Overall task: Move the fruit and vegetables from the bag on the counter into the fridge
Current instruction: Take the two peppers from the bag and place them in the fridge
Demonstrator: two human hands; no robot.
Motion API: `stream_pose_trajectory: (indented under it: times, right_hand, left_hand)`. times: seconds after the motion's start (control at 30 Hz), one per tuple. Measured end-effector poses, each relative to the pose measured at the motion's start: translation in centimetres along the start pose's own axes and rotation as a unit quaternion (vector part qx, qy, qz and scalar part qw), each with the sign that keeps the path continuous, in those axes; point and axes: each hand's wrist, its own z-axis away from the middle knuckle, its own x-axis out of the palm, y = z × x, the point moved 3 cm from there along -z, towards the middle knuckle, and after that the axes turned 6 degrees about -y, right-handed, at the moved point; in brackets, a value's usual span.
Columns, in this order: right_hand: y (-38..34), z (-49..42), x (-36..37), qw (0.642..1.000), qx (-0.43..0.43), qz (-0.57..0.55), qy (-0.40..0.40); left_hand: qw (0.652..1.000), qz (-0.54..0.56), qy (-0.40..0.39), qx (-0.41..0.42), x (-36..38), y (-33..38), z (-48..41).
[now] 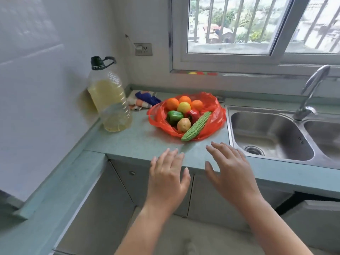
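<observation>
**Both hands empty above the counter edge; produce in the bag**

Head view, looking down into a kitchen corner. Left hand (168, 179) and right hand (230, 173) side by side, palms down, fingers straight and spread, grasping nothing. Both held over the front edge of the counter (139, 138), right fingertips reaching further in than left. Contact with the counter surface not discernible.

Red bag (216, 117) lying open on the counter, between bottle and sink, just beyond the fingertips and apart from them. Contents, back to front:
- three oranges (172, 103) in an arc at the rear;
- lemon (184, 107) nestled in front of the oranges;
- green pepper (174, 116) at left and red pepper (192, 115) at centre, touching the lemon;
- potato (184, 124) in front, between the two peppers;
- gourd (196, 126) lying slantwise along the right side, lower end poking past the bag's front rim, near the right fingertips.

Bottle (110, 100) upright at the left against the wall, dark cap on, pale yellow liquid filling most of it. Crumpled cloth (145, 100) behind the bag, in the corner. Steel sink (266, 129) just right of the bag, second basin partly in view, tap (312, 89) arching over the divide. Socket (143, 49) on the wall above the cloth; barred window (230, 24) above the sink. Cabinet doors (125, 181) shut under the counter.
</observation>
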Motion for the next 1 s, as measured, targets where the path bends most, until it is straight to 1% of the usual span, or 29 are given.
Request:
stream_pose_trajectory:
  times: [0.17, 0.33, 0.47, 0.6, 0.83, 1.0]
  right_hand:
    - [4.1, -6.7, 3.0, 0.999, 0.029, 0.004, -0.018]
    - [6.5, -12.5, 6.3, 0.999, 0.014, 0.02, -0.041]
    - [7.7, -16.2, 9.2, 0.998, 0.023, 0.01, -0.064]
    - [8.5, -19.4, 12.2, 0.994, 0.038, 0.04, -0.092]
    - [9.5, -24.0, 17.5, 0.986, 0.084, 0.058, -0.134]
    - [11.1, -26.1, 20.3, 0.981, 0.086, 0.079, -0.153]
  left_hand:
    - [0.999, 0.011, -0.047, 0.023, 3.9, -2.0, -8.6]
    - [0.998, 0.025, -0.057, 0.006, 7.0, -4.6, -14.8]
    - [0.994, 0.046, -0.094, -0.016, 9.7, -7.7, -17.8]
    - [0.99, 0.065, -0.122, -0.033, 11.9, -10.9, -21.1]
    - [0.983, 0.086, -0.16, -0.002, 15.9, -15.7, -25.9]
    - [0.975, 0.104, -0.197, -0.014, 18.9, -18.0, -27.9]
